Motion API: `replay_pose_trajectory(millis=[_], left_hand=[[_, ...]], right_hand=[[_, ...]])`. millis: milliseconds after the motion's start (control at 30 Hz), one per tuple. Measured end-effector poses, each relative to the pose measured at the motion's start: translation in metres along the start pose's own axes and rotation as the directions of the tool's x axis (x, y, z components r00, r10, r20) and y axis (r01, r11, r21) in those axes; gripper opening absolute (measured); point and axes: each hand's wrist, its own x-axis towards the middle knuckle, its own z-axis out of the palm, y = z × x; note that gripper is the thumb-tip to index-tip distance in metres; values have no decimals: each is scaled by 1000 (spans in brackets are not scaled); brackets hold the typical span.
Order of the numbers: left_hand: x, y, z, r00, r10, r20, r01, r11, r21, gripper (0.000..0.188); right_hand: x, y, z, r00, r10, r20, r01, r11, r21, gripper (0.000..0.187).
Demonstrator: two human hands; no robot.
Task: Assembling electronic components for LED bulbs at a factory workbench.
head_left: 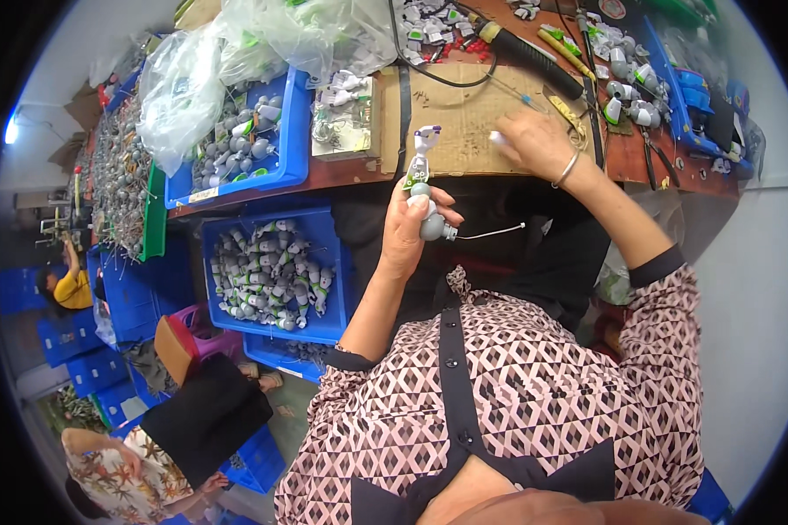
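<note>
My left hand [405,232] is closed around a toy figure [431,227] with grey ball parts, a white upper body and green and purple details. From its grey end a thin pale wire [492,234] sticks out to the right, with a small tip. Over the cardboard sheet [446,109], my right hand [538,144] is curled, its back toward me. A small white thing [499,138] shows at its fingertips; whether it is a part or a finger cover I cannot tell. Just beyond those fingers lies a thin rod with a blue piece [526,100].
A blue tray [296,131] of grey and white parts stands at the left, plastic bags over it. Below, a blue bin [337,262] holds several similar figures. A black-handled tool [534,61], pliers [661,162] and loose parts lie at the back and right. Other people sit at the left.
</note>
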Motion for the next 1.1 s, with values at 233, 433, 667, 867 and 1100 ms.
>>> replay_pose_trajectory(millis=[233, 433, 667, 867, 1100], left_hand=[[5, -11, 7, 998, 55, 21, -58, 969, 238, 46], [3, -14, 12, 992, 124, -27, -102, 904, 415, 44], [3, -12, 18, 984, 174, -47, -113, 797, 594, 44], [5, -12, 21, 977, 213, -22, -131, 673, 728, 45], [1, -13, 29, 960, 257, 113, -243, 559, 793, 46]], right_hand=[[-10, -75, -4, 913, 270, 306, -240, -252, 938, 23], [-14, -91, 1, 897, 310, 314, -205, -337, 919, 22], [-17, -93, 4, 888, 347, 303, -186, -332, 925, 22], [-17, -94, 3, 889, 368, 271, -146, -333, 931, 22], [-25, -101, -2, 921, 257, 292, -90, -589, 803, 32]])
